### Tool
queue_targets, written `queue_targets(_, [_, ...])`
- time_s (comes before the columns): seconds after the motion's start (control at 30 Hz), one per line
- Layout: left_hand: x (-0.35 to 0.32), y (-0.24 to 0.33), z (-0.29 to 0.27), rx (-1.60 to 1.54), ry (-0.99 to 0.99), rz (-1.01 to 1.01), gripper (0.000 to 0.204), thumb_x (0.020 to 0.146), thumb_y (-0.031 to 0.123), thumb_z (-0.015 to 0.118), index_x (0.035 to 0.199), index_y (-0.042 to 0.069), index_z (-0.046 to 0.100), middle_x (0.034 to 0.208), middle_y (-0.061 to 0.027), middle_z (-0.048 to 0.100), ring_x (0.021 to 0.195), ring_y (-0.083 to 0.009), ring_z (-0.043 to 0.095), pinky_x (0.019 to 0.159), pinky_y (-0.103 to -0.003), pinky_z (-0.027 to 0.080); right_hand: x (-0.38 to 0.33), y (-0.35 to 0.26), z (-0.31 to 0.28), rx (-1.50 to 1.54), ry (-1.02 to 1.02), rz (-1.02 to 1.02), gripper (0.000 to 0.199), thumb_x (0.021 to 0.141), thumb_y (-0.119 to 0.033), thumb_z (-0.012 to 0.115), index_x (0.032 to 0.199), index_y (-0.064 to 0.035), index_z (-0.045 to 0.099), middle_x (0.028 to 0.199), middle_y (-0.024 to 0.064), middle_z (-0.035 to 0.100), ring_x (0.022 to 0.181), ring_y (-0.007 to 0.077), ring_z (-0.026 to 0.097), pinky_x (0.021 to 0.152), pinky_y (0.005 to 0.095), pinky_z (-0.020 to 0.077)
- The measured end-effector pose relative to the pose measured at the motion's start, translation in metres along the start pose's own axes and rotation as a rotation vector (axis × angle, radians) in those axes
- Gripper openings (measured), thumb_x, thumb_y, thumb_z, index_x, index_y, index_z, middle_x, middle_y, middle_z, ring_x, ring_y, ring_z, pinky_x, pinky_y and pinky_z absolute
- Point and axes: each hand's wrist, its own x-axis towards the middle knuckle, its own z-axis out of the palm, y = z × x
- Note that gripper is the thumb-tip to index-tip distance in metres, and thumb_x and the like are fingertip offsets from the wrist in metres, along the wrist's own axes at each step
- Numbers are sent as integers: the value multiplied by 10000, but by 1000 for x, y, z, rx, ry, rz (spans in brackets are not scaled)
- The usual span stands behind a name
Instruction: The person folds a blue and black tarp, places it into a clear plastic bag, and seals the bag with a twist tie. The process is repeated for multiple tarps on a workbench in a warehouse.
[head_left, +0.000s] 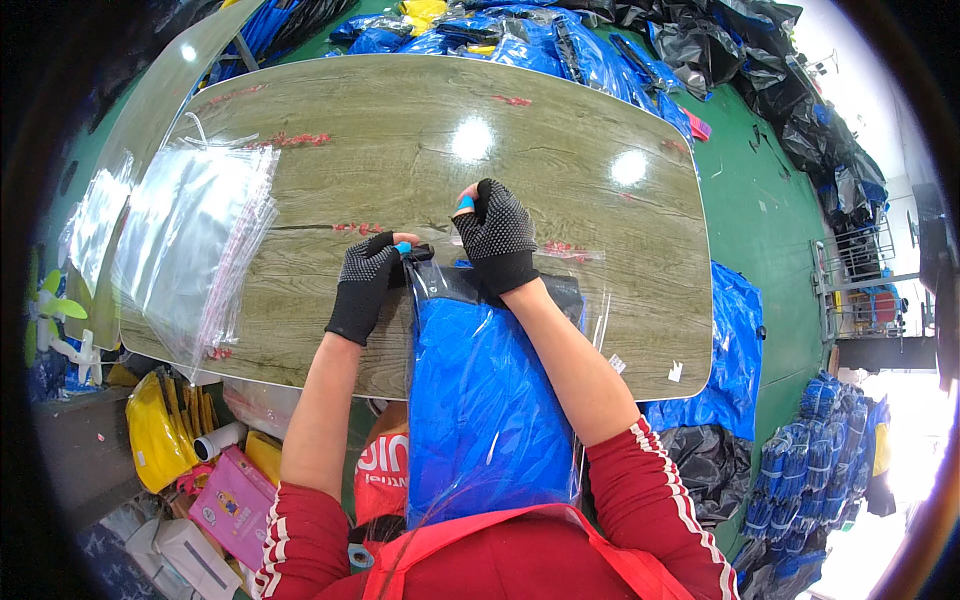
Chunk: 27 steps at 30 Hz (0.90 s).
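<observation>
A folded blue fabric piece with a black band lies in a clear plastic bag (490,400), running from the table edge toward my body. On my left hand (368,287) is a black dotted glove with bare fingertips and a blue wrap on the thumb. Its thumb and fingers pinch the far left corner of the bag. My right hand (497,238), gloved the same way, is curled closed over the bag's far edge. Whatever lies between its fingers is hidden; some clear plastic shows beside them.
A stack of clear plastic bags (195,230) lies on the left of the wood-patterned table (400,120). Blue and black bundles (520,45) cover the green floor beyond. Bundled blue packs (810,450) stand at right. Yellow packs (160,430) and a pink bag (235,505) sit lower left.
</observation>
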Motion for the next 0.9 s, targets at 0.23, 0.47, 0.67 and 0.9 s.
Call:
queue_targets(0.23, [-60, 23, 85, 1062, -114, 653, 371, 782, 147, 605, 1132, 27, 592, 1146, -211, 586, 1086, -380, 550, 961, -441, 433, 3, 34, 7, 637, -181, 462, 152, 938, -216, 545, 959, -67, 570, 757, 114, 666, 580, 186, 629, 529, 295, 502])
queue_targets(0.47, [-61, -1, 99, 1242, -237, 804, 453, 787, 144, 588, 1230, 54, 569, 1279, -187, 546, 1205, -354, 490, 1098, -502, 286, 3, 73, -286, -839, 591, 454, 219, 892, -269, 610, 970, -71, 660, 889, 101, 658, 815, 221, 623, 727, 369, 491])
queue_targets(0.67, [-54, 14, 112, 1361, -330, 724, 424, 897, 268, 533, 1264, 57, 547, 1354, -169, 504, 1291, -357, 428, 1131, -511, 230, -77, 146, -283, 471, 488, 528, 262, 921, -255, 590, 1100, -64, 606, 964, 93, 655, 780, 183, 638, 691, 331, 542])
queue_targets(0.9, [-36, 24, 127, 1352, -547, 794, 495, 840, 211, 564, 1315, 84, 510, 1352, -141, 511, 1285, -353, 436, 1112, -470, 297, -57, 124, -159, 427, -329, 642, 240, 847, -231, 712, 941, -11, 704, 754, 50, 669, 652, 90, 589, 610, 248, 482])
